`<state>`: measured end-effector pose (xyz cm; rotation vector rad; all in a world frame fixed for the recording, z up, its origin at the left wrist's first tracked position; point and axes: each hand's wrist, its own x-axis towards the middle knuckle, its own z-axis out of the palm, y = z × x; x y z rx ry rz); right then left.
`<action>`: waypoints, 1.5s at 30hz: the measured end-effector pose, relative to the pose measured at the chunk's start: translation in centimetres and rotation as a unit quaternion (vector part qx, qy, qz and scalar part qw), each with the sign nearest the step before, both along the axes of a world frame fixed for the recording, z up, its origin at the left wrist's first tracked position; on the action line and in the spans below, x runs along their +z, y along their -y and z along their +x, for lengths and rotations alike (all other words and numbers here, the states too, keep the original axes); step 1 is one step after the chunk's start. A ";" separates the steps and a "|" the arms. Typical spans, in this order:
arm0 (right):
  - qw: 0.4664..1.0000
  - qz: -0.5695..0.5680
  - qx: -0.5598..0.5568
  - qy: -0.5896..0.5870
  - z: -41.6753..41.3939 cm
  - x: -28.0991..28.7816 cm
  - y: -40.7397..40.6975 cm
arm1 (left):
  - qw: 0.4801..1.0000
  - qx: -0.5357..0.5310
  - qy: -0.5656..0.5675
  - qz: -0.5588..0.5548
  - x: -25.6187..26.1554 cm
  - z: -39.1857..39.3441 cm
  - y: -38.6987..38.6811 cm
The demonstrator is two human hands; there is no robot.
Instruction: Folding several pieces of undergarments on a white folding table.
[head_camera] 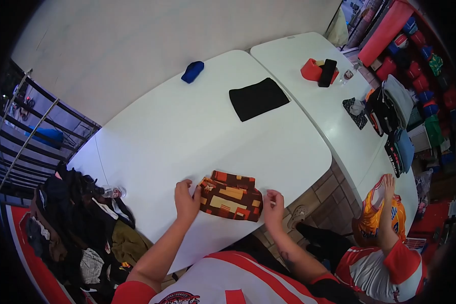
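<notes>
A folded garment of brown, orange and yellow patterned cloth (230, 197) lies on the white table (159, 152) in front of me. At its left edge is my left hand (187, 197), thumb and fingers curled beside the cloth; whether it pinches the edge cannot be told. My right hand (273, 205) is just off the garment's right side, fingers bent and apart, holding nothing. Farther up the table lies a folded black cloth (259, 99), and a rolled blue cloth (192, 72) rests near the far edge.
Piled dark clothes (79, 228) and a clear plastic bottle (114, 191) are at the left. A second white table (311, 49) at the right bears folded stacks (397, 102), red and black cloths (319, 72) and another bottle (347, 76). There a co-worker's hand (389, 186) touches a yellow jersey (399, 216).
</notes>
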<state>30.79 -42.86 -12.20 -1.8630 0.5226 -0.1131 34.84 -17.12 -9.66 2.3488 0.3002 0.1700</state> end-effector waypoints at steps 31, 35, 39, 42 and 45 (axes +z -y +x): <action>0.804 -0.482 0.304 0.171 13.7 -1.8 -2.7 | 0.986 -0.141 -0.065 0.067 0.9 -12.6 -9.0; 0.901 -0.432 -0.016 -0.026 15.3 -3.5 3.4 | 0.992 -0.105 -0.065 0.025 1.9 -11.7 -6.7; 0.920 -0.356 -0.059 -0.155 16.2 -0.7 6.3 | 0.995 -0.074 -0.058 0.025 2.5 -10.9 -4.6; 0.883 -0.464 0.066 0.027 15.6 1.2 5.8 | 0.996 -0.057 -0.062 0.030 3.1 -10.5 -3.4; 0.851 -0.464 0.225 0.095 14.7 -0.2 4.6 | 0.996 -0.047 -0.061 0.049 3.3 -10.8 -2.5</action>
